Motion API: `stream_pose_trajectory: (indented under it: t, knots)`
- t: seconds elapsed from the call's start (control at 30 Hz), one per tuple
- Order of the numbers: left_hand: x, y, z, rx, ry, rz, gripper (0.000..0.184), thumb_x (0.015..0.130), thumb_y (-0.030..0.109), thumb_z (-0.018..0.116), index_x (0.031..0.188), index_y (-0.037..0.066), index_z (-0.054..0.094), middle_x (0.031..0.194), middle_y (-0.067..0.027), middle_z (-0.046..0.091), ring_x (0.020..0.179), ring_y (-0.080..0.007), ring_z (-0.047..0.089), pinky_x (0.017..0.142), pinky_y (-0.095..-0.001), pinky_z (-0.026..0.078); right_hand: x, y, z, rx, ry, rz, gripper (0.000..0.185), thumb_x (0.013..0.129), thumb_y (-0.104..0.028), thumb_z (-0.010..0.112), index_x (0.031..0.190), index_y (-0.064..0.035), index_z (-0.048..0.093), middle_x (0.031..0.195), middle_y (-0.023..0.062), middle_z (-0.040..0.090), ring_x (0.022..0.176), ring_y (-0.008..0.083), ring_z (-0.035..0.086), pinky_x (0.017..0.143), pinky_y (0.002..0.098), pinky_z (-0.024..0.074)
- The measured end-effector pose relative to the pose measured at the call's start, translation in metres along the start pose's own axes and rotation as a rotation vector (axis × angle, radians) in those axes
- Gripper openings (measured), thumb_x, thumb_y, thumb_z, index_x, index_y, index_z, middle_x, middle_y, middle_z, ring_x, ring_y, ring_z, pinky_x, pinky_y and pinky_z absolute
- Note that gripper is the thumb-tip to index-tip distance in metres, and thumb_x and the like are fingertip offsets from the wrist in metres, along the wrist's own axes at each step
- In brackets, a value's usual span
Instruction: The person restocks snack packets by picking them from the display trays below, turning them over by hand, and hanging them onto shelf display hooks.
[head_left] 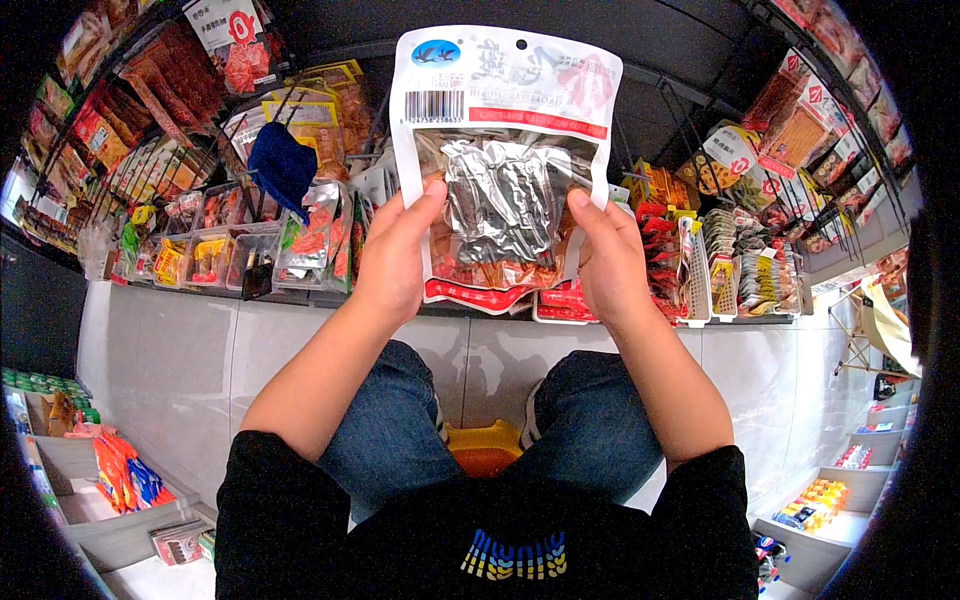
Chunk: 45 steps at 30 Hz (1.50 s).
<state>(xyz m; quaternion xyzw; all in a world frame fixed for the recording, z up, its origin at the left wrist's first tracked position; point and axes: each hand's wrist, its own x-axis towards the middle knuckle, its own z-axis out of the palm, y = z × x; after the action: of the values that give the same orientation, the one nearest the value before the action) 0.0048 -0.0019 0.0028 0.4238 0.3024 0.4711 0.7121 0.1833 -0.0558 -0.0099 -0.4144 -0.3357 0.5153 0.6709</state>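
Both hands hold up a snack bag in front of me, upright, with its printed back facing me. The bag is white at the top, with a blue oval logo, a barcode and a round hang hole. Its clear window shows a silver inner pouch, and a red strip runs along the bottom. My left hand is closed on the left edge, thumb on the front. On the opposite edge my right hand grips the same way. The fingers behind the bag are hidden.
Behind the bag stands a dark shelf with hanging snack packs and clear bins. A blue cloth-like item hangs at left. White baskets hold packs at right. My knees flank a yellow stool. Low shelves line both sides.
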Motion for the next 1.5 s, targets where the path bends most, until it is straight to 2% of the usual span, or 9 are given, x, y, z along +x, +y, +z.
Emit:
stream_pose_trajectory:
  t: [0.3, 0.6, 0.77, 1.17, 1.5]
  knots:
    - [0.0000, -0.0001, -0.0003, -0.009, -0.002, -0.012, 0.023, 0.087, 0.028, 0.047, 0.096, 0.006, 0.052, 0.073, 0.0007, 0.054, 0.055, -0.0066, 0.047, 0.044, -0.0201, 0.036, -0.0008, -0.0013, 0.0003, -0.009, 0.000, 0.029, 0.026, 0.086, -0.021, 0.052, 0.100, -0.0009, 0.057, 0.093, 0.0036, 0.060, 0.084, 0.0092, 0.053, 0.077, 0.0247, 0.0405]
    - [-0.0008, 0.0000, 0.0019, 0.032, 0.031, 0.018, 0.024, 0.087, 0.028, 0.048, 0.095, 0.006, 0.053, 0.072, 0.0016, 0.052, 0.056, -0.0068, 0.046, 0.046, -0.0205, 0.036, 0.0008, 0.0009, -0.0003, -0.025, -0.004, -0.033, 0.023, 0.085, -0.019, 0.052, 0.099, -0.0009, 0.058, 0.093, 0.0032, 0.059, 0.083, 0.0092, 0.053, 0.076, 0.0245, 0.0407]
    - [-0.0002, -0.0020, -0.0009, 0.026, 0.020, 0.024, 0.025, 0.087, 0.028, 0.047, 0.097, 0.006, 0.053, 0.073, 0.0016, 0.052, 0.057, -0.0069, 0.046, 0.047, -0.0208, 0.035, -0.0005, 0.0002, -0.0013, -0.079, 0.008, 0.019, 0.019, 0.083, -0.018, 0.057, 0.091, -0.0013, 0.060, 0.083, 0.0015, 0.060, 0.075, 0.0073, 0.052, 0.069, 0.0230, 0.0415]
    - [-0.0011, -0.0018, 0.0005, 0.038, 0.033, 0.013, 0.026, 0.087, 0.029, 0.047, 0.098, 0.007, 0.053, 0.075, 0.0022, 0.052, 0.059, -0.0066, 0.046, 0.048, -0.0202, 0.036, -0.0007, 0.0004, -0.0004, -0.145, 0.028, -0.026, 0.019, 0.081, -0.018, 0.059, 0.088, -0.0005, 0.061, 0.075, 0.0025, 0.060, 0.064, 0.0074, 0.053, 0.057, 0.0216, 0.0415]
    - [-0.0018, -0.0010, 0.0012, 0.014, 0.029, 0.016, 0.024, 0.086, 0.027, 0.048, 0.098, 0.007, 0.052, 0.073, 0.0017, 0.052, 0.057, -0.0070, 0.047, 0.047, -0.0203, 0.036, -0.0006, -0.0006, -0.0037, -0.248, -0.006, -0.031, 0.017, 0.078, -0.015, 0.062, 0.087, -0.0004, 0.062, 0.075, 0.0026, 0.061, 0.064, 0.0069, 0.053, 0.057, 0.0213, 0.0414]
